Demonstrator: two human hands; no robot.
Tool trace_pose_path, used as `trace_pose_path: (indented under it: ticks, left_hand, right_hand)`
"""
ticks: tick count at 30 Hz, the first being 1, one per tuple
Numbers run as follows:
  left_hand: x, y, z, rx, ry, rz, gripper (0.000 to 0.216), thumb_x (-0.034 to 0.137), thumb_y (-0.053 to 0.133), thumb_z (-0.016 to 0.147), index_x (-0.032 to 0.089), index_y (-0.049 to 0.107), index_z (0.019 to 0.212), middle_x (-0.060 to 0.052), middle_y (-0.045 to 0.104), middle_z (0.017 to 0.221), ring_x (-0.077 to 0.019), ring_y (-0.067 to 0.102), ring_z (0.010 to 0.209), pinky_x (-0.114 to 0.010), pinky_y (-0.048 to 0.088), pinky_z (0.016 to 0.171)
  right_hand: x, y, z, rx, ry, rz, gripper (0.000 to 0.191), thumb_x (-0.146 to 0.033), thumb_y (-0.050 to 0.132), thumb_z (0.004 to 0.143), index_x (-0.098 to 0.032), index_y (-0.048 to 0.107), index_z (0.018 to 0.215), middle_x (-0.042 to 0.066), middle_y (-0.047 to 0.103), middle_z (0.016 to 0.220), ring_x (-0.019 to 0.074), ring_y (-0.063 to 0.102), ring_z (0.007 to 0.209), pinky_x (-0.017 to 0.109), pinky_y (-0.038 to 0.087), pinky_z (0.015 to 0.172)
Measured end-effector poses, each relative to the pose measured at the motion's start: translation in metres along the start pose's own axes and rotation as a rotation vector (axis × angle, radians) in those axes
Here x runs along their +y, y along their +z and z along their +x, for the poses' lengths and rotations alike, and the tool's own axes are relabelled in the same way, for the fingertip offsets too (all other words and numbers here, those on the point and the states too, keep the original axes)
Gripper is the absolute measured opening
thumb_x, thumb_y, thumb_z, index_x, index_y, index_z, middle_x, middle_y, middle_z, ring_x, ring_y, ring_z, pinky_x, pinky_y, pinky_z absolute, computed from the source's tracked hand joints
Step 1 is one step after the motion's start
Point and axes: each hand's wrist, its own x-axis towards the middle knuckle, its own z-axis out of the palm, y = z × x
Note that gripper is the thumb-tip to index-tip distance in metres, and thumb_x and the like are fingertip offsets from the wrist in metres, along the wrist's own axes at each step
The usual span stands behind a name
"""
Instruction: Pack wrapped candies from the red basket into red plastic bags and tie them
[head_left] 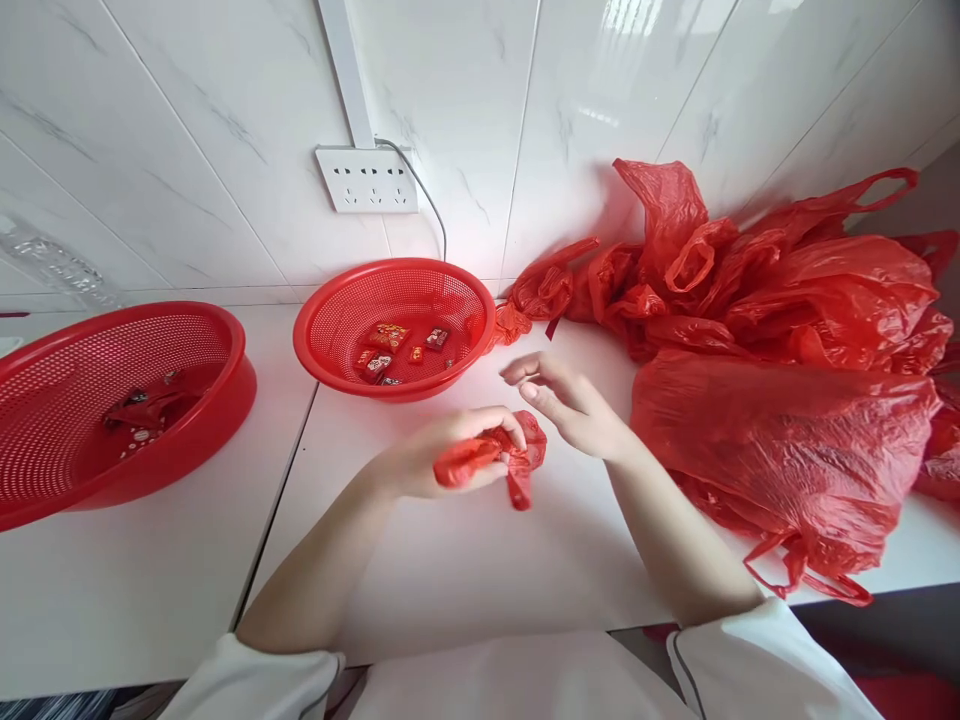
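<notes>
A crumpled red plastic bag [529, 445] is bunched in my left hand [442, 455], whose fingers are closed around it. One end of the bag sticks out over the back of that hand; the other hangs beyond the fingertips. To the right, my right hand [566, 405] is raised over the table with its fingers loosely bent and the thumb apart. Nothing shows in it, and a small gap separates it from the bag. Just past both hands stands a red perforated basket [394, 390] with several small wrapped packets [388, 337] on its bottom.
On the right lies a big heap of red plastic bags [780, 440]. A second red basket [225, 400] at the left holds a few small dark items. Behind are a tiled wall with a socket panel [366, 180], a grey cable [427, 190] and a clear plastic bottle [60, 265].
</notes>
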Motion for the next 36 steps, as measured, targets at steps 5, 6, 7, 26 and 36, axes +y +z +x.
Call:
trace_pose_path:
  ticks: [5,6,7,26,36]
  left_hand:
    - [0.015,0.0,-0.005,0.037,-0.045,0.182,0.02,0.03,0.059,0.086,0.022,0.062,0.104,-0.004,0.065,0.103,-0.0165,0.063,0.084,-0.025,0.048,0.066]
    - [0.012,-0.001,-0.004,0.077,-0.042,0.2,0.019,0.03,0.058,0.087,0.022,0.064,0.103,-0.003,0.065,0.102,-0.0171,0.063,0.087,-0.025,0.049,0.069]
    - [0.009,-0.002,-0.003,0.135,-0.021,0.236,0.018,0.03,0.057,0.087,0.022,0.066,0.1,-0.003,0.065,0.1,-0.0172,0.063,0.088,-0.026,0.049,0.072]
    - [-0.022,-0.016,0.012,0.341,0.38,0.119,0.011,0.029,0.068,0.083,0.024,0.078,0.088,-0.01,0.06,0.125,-0.0238,0.06,0.112,-0.038,0.049,0.096]
    - [-0.022,-0.02,0.01,0.095,0.187,0.008,0.019,0.034,0.066,0.084,0.018,0.073,0.093,-0.01,0.07,0.104,-0.0206,0.065,0.096,-0.035,0.051,0.089]
  right_hand:
    - [0.025,0.029,0.01,-0.219,0.068,0.339,0.048,-0.053,0.031,0.1,-0.02,0.057,0.123,0.009,0.064,0.114,0.018,0.063,0.097,0.035,0.049,0.089]
    - [0.027,0.034,0.011,-0.19,0.072,0.341,0.048,-0.053,0.032,0.1,-0.018,0.059,0.118,0.008,0.065,0.11,0.0175,0.062,0.095,0.034,0.049,0.09]
    - [0.028,0.038,0.011,-0.143,0.07,0.332,0.046,-0.052,0.034,0.099,-0.017,0.061,0.112,0.008,0.065,0.108,0.0171,0.062,0.095,0.033,0.048,0.091]
    - [0.032,0.005,0.013,-0.103,0.109,0.552,0.005,-0.017,0.056,0.079,-0.02,0.053,0.083,0.003,0.064,0.096,0.0189,0.059,0.097,0.036,0.045,0.09]
    - [0.008,-0.01,0.002,-0.001,-0.137,-0.025,0.011,-0.032,0.058,0.092,-0.022,0.063,0.094,0.007,0.064,0.097,0.0188,0.06,0.094,0.038,0.047,0.091]
